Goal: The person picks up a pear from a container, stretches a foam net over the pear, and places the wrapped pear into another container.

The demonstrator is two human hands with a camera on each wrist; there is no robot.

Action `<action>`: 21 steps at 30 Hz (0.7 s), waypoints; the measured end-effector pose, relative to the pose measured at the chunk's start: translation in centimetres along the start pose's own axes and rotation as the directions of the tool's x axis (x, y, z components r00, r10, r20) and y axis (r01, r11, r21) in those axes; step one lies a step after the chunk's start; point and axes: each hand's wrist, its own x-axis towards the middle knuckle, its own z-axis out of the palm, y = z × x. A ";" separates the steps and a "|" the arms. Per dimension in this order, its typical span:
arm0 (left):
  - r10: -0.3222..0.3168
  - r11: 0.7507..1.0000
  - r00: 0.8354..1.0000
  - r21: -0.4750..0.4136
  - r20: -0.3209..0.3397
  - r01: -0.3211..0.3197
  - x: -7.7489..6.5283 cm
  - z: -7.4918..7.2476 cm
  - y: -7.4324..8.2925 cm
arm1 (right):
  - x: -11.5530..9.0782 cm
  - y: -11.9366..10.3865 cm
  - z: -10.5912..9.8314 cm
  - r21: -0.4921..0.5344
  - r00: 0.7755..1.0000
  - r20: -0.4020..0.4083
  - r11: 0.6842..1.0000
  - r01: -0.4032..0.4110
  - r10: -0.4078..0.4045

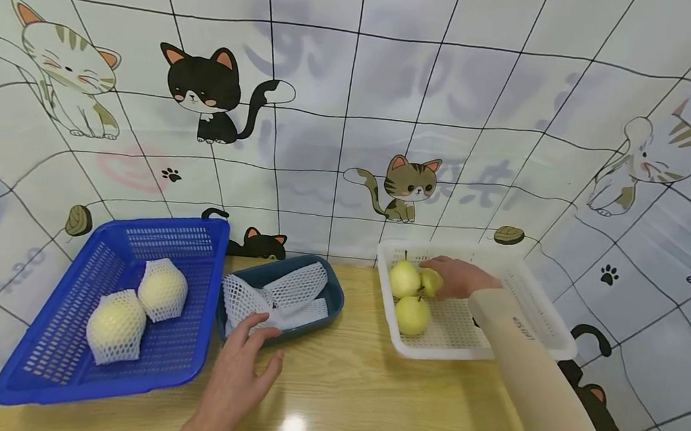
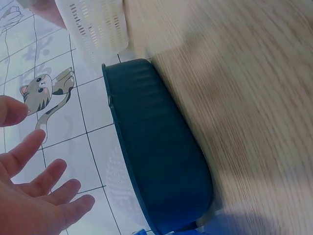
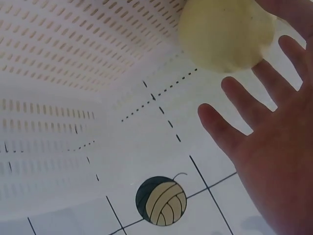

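Note:
In the head view my right hand (image 1: 461,279) is inside the white basket (image 1: 541,319), pinching a yellow-green pear (image 1: 431,282) between thumb and fingers. The right wrist view shows this pear (image 3: 225,36) against the thumb and nearer fingers, the outer fingers spread apart from it. Two more pears, one behind (image 1: 404,279) and one in front (image 1: 412,316), sit at the basket's left side. My left hand (image 1: 238,373) hovers with loose, parted fingers at the near edge of a dark teal basket (image 1: 332,295). White foam net sleeves (image 1: 297,286) lie in that basket.
On the left stands a blue basket (image 1: 176,358) with two pears (image 1: 116,326) in white foam nets. The baskets stand on a wooden table (image 1: 361,399). Behind and to the right hangs a white cat-print sheet (image 1: 309,138).

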 end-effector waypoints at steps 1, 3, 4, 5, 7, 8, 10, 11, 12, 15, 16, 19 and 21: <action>-0.004 1.000 1.000 0.003 -0.004 0.004 0.0 0.0 0.0 | 0.2 -0.1 0.1 0.001 1.000 0.014 1.000 -0.011 0.011; -0.010 1.000 1.000 0.003 -0.009 0.010 0.1 -0.1 -0.1 | 0.4 -0.2 0.3 -0.003 0.999 0.036 0.999 -0.036 0.036; -0.013 1.000 1.000 0.003 -0.012 0.013 0.2 -0.1 -0.2 | 0.6 -0.2 0.4 -0.005 0.998 0.041 0.999 -0.047 0.047; -0.015 1.000 1.000 -0.001 -0.014 0.015 0.2 -0.2 -0.3 | 0.7 -0.3 0.4 -0.010 0.998 0.043 0.998 -0.055 0.056; -0.018 1.000 1.000 -0.010 -0.014 0.018 0.3 -0.1 -0.4 | 1.0 0.0 0.7 -0.013 0.995 0.050 0.996 -0.091 0.091; -0.019 1.000 1.000 -0.015 -0.013 0.019 0.4 -0.1 -0.4 | 1.0 0.2 0.9 -0.013 0.992 0.060 0.994 -0.111 0.111; -0.019 1.000 1.000 -0.020 -0.012 0.019 0.5 0.0 -0.4 | 1.1 0.6 1.3 -0.023 0.986 0.090 0.990 -0.141 0.142; -0.018 1.000 1.000 -0.022 -0.012 0.018 0.5 0.1 -0.4 | 1.1 0.8 1.5 -0.028 0.981 0.108 0.987 -0.156 0.158; -0.019 1.000 1.000 -0.020 -0.012 0.018 0.5 0.2 -0.4 | 1.0 0.9 1.7 -0.032 0.976 0.126 0.984 -0.174 0.177; -0.023 1.000 1.000 -0.017 -0.013 0.022 0.5 0.3 -0.4 | 0.9 1.1 2.0 -0.040 0.965 0.164 0.978 -0.202 0.206; -0.026 1.000 1.000 -0.018 -0.013 0.026 0.5 0.3 -0.4 | 0.9 1.1 2.1 -0.038 0.962 0.168 0.976 -0.213 0.217; -0.034 0.999 0.999 -0.016 -0.009 0.034 0.6 0.4 -0.5 | 0.6 1.1 1.9 -0.032 0.959 0.174 0.975 -0.220 0.222; -0.038 0.999 0.999 -0.011 -0.005 0.038 0.5 0.4 -0.6 | 0.5 1.2 1.8 -0.030 0.959 0.179 0.975 -0.219 0.221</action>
